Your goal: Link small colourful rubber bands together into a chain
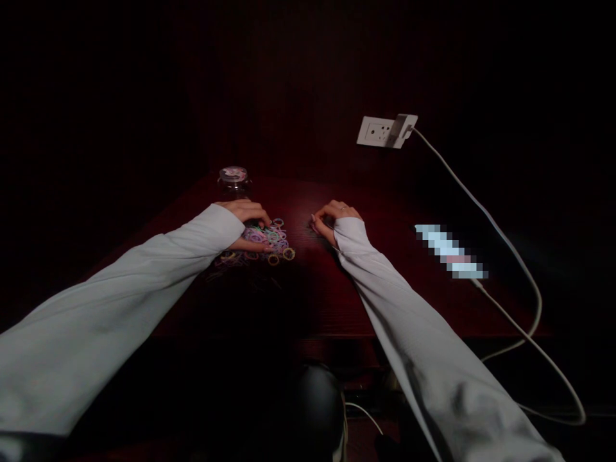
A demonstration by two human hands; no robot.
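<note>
A pile of small colourful elastic hair ties [273, 239] lies on the dark red wooden table. My left hand [248, 215] rests at the pile's left side, its thumb and fingers apart, with hair ties between and around them. No single one is seen gripped there. To the right of the pile, my right hand [334, 215] is low over the table with thumb and fingertips pressed together. What those fingertips hold, if anything, is too dark and small to make out. Behind my left hand stands a clear jar [233, 179] with a patterned pink top.
A lit phone [450, 251], its screen blurred out, lies at the right with a white charging cable [498, 228] looping past the table edge. The cable runs from a charger [403, 128] in the wall socket [378, 131]. The surroundings are very dark.
</note>
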